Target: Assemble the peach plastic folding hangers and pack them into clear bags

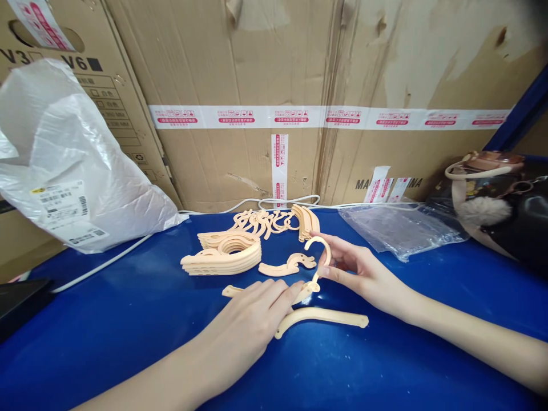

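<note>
My right hand pinches a cream plastic hanger hook between thumb and fingers. The hook's lower end meets the tip of a hanger arm. Over that arm lies my left hand, its fingers closed and pressing it to the table; most of the arm is hidden under them. Just in front, a separate curved hanger arm lies on the blue surface. Behind the hands rests a short hanger piece. Stacked hanger arms sit to the left, several loose hooks and another arm stack farther back.
Large cardboard boxes stand along the back of the blue table. A white plastic parcel leans at left, near a white cable. At right lie a clear plastic bag and a dark bag with a pompom.
</note>
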The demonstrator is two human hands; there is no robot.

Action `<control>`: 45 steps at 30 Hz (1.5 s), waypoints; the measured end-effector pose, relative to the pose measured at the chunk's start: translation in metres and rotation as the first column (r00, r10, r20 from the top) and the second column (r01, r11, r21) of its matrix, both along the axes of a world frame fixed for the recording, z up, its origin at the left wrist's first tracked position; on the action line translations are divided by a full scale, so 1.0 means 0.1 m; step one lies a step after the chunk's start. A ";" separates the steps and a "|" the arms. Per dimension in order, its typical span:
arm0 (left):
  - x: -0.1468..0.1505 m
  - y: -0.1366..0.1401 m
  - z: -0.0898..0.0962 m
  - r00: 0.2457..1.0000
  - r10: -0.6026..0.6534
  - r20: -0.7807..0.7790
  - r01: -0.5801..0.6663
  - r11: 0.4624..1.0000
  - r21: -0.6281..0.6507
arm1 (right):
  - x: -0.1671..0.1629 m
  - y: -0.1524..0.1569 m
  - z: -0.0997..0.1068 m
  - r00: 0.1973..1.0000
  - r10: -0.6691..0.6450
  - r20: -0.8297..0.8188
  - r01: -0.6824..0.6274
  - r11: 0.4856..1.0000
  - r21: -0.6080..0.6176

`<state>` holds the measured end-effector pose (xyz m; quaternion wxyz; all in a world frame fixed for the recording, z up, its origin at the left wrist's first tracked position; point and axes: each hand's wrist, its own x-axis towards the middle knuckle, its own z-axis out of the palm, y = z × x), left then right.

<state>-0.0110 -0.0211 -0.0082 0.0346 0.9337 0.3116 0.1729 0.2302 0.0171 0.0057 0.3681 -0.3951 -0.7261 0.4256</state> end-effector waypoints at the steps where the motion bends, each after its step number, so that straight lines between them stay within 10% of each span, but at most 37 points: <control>1: 0.00 0.00 0.00 1.000 0.004 -0.007 -0.004 1.000 0.007 | 0.00 0.00 0.00 1.000 -0.007 0.011 0.007 1.000 0.013; 32: 0.02 -0.03 -0.07 0.994 0.062 -0.094 -0.040 0.974 0.221 | -0.08 -0.08 -0.03 0.998 0.000 -0.070 -0.003 0.999 -0.053; 40: 0.10 -0.04 0.06 0.994 0.084 0.074 -0.089 0.994 0.061 | -0.11 -0.12 0.04 0.997 0.021 -0.079 -0.024 0.999 -0.031; 45: 0.17 -0.05 0.27 0.976 0.193 0.099 -0.160 0.950 -0.269 | -0.10 -0.18 0.08 0.986 0.054 0.158 -0.071 0.992 0.104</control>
